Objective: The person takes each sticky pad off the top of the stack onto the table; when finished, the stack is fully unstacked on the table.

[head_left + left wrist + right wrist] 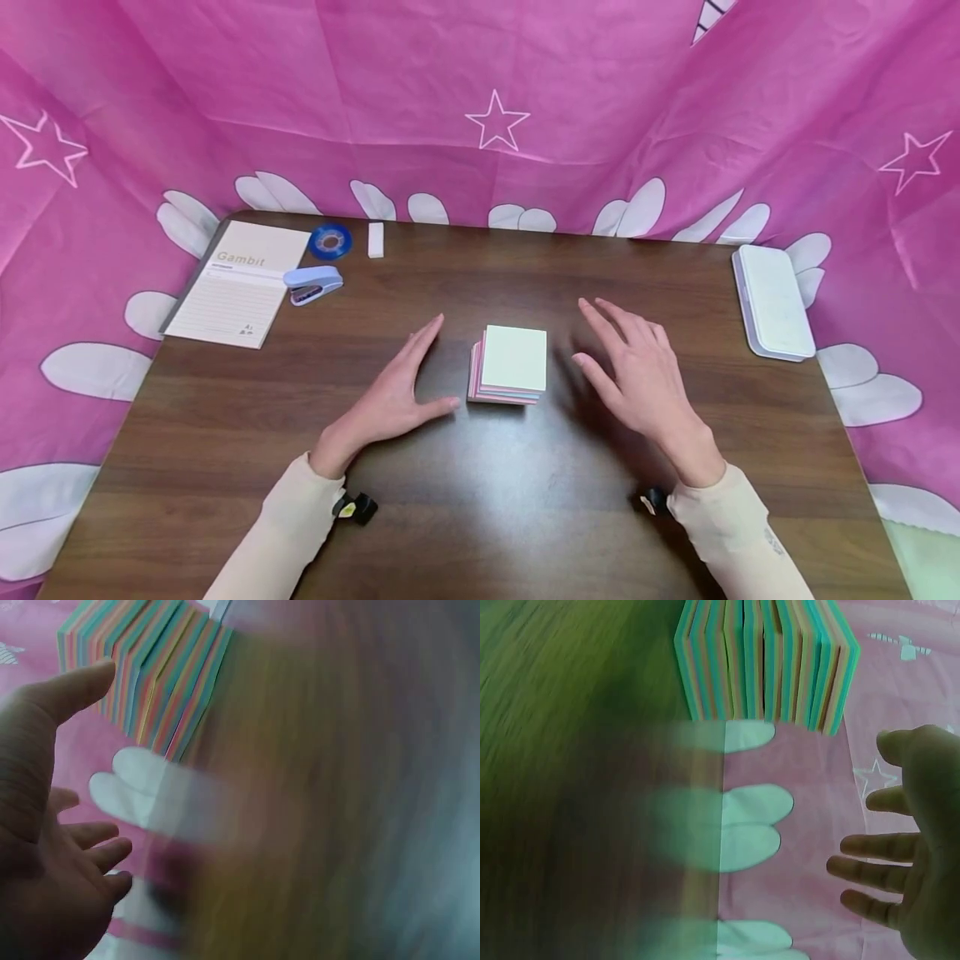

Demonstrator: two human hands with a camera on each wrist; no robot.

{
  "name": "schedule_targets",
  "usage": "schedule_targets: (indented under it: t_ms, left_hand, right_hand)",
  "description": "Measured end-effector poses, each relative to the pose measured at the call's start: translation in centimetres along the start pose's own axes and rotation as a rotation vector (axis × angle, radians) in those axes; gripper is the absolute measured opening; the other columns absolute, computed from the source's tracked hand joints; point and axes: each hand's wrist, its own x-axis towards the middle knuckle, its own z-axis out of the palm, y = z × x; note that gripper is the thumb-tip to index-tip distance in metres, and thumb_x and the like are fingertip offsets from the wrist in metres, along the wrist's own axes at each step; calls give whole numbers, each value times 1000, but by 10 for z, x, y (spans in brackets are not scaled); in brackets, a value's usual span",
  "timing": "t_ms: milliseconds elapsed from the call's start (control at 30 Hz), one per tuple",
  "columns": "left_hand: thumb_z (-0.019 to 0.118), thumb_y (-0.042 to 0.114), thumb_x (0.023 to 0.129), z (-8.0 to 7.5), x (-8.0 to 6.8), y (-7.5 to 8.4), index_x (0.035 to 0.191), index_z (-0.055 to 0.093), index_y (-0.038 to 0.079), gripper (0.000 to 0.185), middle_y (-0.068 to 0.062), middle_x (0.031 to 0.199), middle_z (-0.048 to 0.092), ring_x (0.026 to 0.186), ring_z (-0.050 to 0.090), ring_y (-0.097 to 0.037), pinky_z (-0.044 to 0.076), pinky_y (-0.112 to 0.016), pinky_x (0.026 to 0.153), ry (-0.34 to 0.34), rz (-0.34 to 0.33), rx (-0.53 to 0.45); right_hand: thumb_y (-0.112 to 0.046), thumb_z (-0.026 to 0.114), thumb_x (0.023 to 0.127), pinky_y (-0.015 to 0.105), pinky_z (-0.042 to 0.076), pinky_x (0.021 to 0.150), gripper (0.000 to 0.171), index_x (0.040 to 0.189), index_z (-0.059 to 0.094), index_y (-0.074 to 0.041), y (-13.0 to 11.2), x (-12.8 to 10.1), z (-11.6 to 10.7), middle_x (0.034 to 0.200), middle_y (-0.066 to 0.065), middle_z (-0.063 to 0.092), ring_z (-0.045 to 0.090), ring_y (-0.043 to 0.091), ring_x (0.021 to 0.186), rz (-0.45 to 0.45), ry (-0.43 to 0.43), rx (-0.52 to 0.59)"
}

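Note:
In the head view a stack of square paper notes (513, 358) stands at the middle of the table, its top sheet pale cream. Pink and blue layers show along its slightly uneven sides. My left hand (390, 404) is just left of it, fingers spread, the thumb tip close to the stack with a small gap. To the right my right hand (641, 379) is held apart from the stack, fingers extended. Both wrist views show the layered coloured paper stack (146, 667) (769, 667), with nothing held by the left hand (60, 862) or right hand (934, 840).
At the table's back left lie a notebook (232, 308), a light blue stapler (313, 279), a roll of blue tape (331, 242) and a white eraser (376, 240). A white case (776, 304) lies far right. A pink curtain (420, 92) borders the table.

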Motion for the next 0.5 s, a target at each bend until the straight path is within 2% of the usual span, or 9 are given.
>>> schedule_targets:
  t_ms: [133, 267, 400, 500]
  left_hand:
    - [97, 44, 86, 12, 5, 0, 179, 22, 26, 121, -5, 182, 28, 166, 30, -31, 29, -65, 130, 32, 5, -72]
    - [102, 39, 81, 22, 10, 0, 177, 30, 23, 121, -6, 174, 41, 161, 39, -28, 33, -60, 129, 48, 64, -98]
    - [105, 36, 78, 31, 14, 1, 175, 35, 20, 121, -6, 169, 47, 157, 45, -27, 35, -58, 128, 68, 117, -106]
    - [106, 32, 77, 35, 16, 0, 173, 38, 18, 119, -6, 166, 51, 154, 49, -26, 37, -56, 127, 101, 134, -114]
  right_hand:
    - [-35, 71, 104, 58, 46, 106, 65, 163, 56, -12, -9, 4, 3, 156, 19, 60, 60, 42, 137, -49, 40, 27]
    - [-35, 72, 104, 55, 49, 100, 64, 162, 58, -12, -16, 7, 5, 150, 17, 64, 63, 39, 128, -77, 54, 55]
    - [-37, 76, 102, 55, 54, 97, 66, 161, 59, -12, -22, 12, 7, 142, 16, 67, 65, 36, 121, -91, 36, 83]
    - [-42, 81, 98, 56, 56, 99, 71, 160, 61, -12, -25, 15, 8, 141, 14, 67, 66, 34, 124, -93, -4, 111]
